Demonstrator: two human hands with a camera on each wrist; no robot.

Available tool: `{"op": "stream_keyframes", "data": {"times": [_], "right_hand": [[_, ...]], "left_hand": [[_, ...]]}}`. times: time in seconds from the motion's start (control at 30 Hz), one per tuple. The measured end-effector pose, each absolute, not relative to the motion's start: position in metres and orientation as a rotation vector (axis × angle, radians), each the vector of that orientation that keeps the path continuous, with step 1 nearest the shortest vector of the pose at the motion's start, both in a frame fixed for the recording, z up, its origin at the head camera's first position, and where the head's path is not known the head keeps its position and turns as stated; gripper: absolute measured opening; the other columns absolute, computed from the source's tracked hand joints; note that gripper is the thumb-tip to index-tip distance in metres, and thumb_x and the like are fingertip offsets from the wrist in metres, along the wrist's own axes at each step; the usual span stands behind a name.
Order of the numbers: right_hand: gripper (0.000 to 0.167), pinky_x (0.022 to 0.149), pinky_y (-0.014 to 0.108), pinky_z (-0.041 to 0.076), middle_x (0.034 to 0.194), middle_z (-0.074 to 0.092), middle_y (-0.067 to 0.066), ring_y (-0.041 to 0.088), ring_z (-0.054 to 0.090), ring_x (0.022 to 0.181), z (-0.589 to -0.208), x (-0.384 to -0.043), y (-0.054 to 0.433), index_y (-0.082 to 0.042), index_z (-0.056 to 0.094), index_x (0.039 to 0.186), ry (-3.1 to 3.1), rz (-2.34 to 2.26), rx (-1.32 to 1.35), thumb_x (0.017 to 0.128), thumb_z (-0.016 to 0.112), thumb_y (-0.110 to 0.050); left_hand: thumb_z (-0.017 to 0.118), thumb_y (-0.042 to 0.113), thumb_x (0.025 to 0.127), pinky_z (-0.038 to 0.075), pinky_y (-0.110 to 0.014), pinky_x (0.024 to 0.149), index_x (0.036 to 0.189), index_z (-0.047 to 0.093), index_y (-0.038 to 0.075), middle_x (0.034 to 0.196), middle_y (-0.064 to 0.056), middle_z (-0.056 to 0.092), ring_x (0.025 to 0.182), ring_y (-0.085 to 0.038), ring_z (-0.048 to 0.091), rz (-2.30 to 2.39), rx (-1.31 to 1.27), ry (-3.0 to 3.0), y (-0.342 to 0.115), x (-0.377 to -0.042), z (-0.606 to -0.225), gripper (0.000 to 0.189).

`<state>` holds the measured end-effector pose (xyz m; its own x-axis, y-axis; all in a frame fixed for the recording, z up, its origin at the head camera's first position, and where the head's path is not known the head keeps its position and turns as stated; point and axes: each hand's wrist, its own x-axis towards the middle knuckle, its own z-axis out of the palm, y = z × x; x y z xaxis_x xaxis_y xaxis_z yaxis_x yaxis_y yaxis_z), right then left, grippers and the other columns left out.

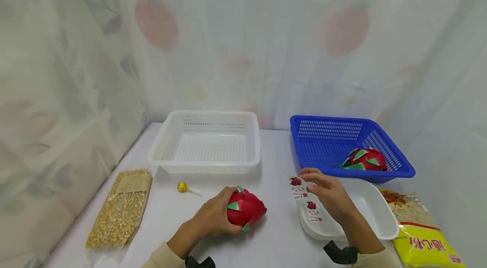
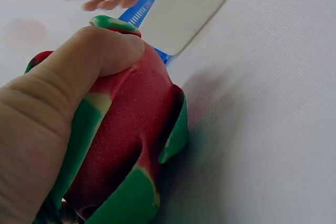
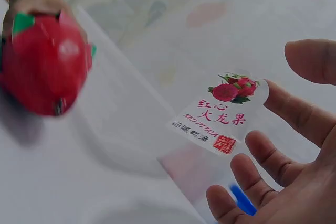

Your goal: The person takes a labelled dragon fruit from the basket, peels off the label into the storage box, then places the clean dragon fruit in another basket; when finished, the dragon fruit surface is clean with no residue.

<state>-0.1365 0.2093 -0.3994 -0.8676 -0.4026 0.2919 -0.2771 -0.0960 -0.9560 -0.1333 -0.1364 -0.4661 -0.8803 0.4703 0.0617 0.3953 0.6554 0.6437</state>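
Note:
My left hand (image 1: 215,217) grips a red dragon fruit (image 1: 249,208) with green scales, low over the white table. In the left wrist view the thumb lies across the fruit's skin (image 2: 128,114). A dragon fruit sticker (image 3: 226,111) clings to the index fingertip of my right hand (image 1: 330,196); the thumb stands apart from it and the other fingers are loosely spread. Below that hand, another sticker (image 1: 313,211) lies at the left edge of a shallow white tray (image 1: 386,221).
A white basket (image 1: 205,166) stands at the back. The blue basket (image 1: 323,122) holds another dragon fruit (image 1: 367,159). A wrapped lollipop (image 1: 183,187) and a bag of yellow grains (image 1: 119,209) lie on the left. At right is a yellow food packet (image 1: 426,238).

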Motion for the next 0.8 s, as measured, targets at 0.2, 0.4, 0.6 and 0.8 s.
{"op": "stream_keyframes", "data": {"times": [0.2,0.4,0.6,0.8], "right_hand": [[0.029,0.089,0.028,0.044,0.124,0.048,0.01,0.013,0.042,0.116,-0.417,-0.135,0.259,0.014,0.059,0.118,2.184,-2.021,-0.546,0.099,0.047,-0.003],[0.029,0.083,0.033,0.047,0.121,0.054,-0.007,0.006,0.046,0.11,-0.426,-0.138,0.289,0.007,0.064,0.117,2.119,-2.004,-0.356,0.101,0.044,-0.006],[0.029,0.085,0.043,0.043,0.116,0.058,-0.007,0.016,0.046,0.106,-0.433,-0.144,0.3,0.004,0.067,0.116,2.053,-1.928,-0.173,0.101,0.048,-0.012],[0.035,0.078,0.041,0.044,0.104,0.059,0.004,0.025,0.048,0.091,-0.441,-0.148,0.303,0.007,0.065,0.118,2.031,-1.797,0.127,0.099,0.053,-0.02]], "left_hand": [[0.089,0.042,0.057,0.052,-0.025,0.066,0.131,0.042,0.018,0.117,0.009,0.049,0.1,-0.016,0.055,1.042,0.7,2.743,-0.135,-0.129,-0.47,0.091],[0.089,0.041,0.057,0.053,-0.026,0.065,0.132,0.042,0.017,0.117,0.009,0.05,0.099,-0.017,0.055,1.047,0.712,2.758,-0.134,-0.129,-0.466,0.091],[0.088,0.041,0.058,0.053,-0.026,0.066,0.132,0.042,0.016,0.117,0.008,0.05,0.1,-0.017,0.055,1.035,0.703,2.755,-0.135,-0.131,-0.464,0.091],[0.088,0.042,0.058,0.053,-0.027,0.066,0.132,0.042,0.017,0.117,0.009,0.05,0.1,-0.017,0.055,1.038,0.698,2.754,-0.135,-0.133,-0.463,0.091]]}}
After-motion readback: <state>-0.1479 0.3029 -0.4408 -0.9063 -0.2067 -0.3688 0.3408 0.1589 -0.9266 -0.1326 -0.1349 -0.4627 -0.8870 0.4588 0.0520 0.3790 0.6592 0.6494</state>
